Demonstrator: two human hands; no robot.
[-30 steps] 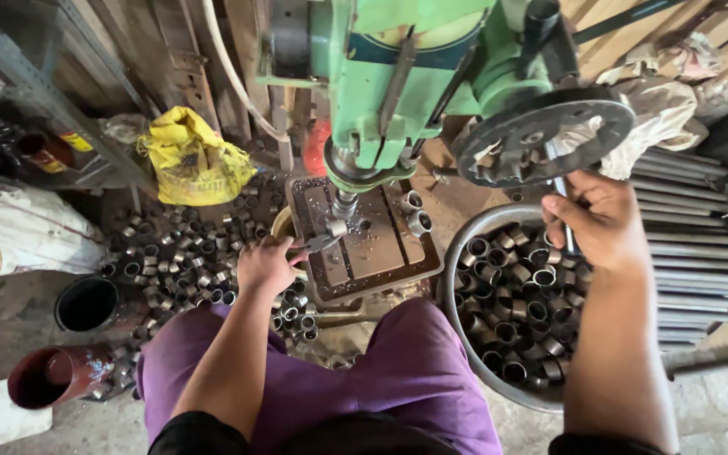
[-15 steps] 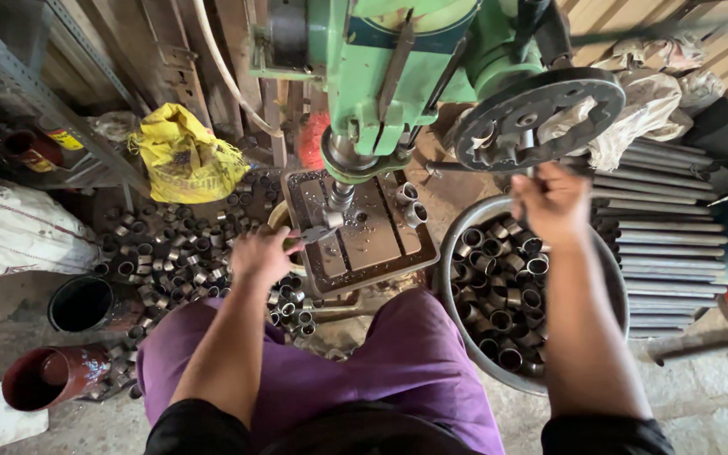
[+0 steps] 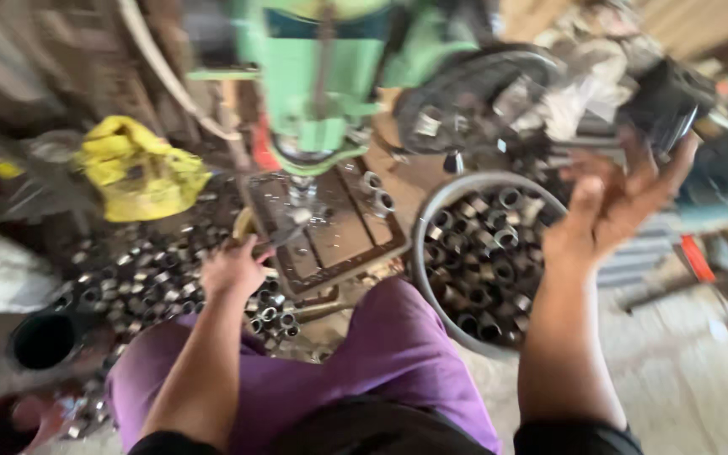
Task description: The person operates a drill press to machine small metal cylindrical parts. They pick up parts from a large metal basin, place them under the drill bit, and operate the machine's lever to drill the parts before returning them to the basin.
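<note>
Left hand (image 3: 233, 268): fingers curled at the drill table (image 3: 330, 232) edge, grip unclear.
Right hand (image 3: 612, 202): spread wide, empty, over the basin (image 3: 428, 221).
Steel bushings (image 3: 486, 253): heaped in basin; small, stiff, likely slick, pinch by outer wall.

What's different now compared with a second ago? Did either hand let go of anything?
The right hand has let go of the dark handwheel it gripped a second ago and now hangs open and empty to the wheel's right, above the metal bowl of rings. The view has also swung and blurred. The left hand stays at the front left corner of the drill table, beside the loose rings on the floor.
</note>
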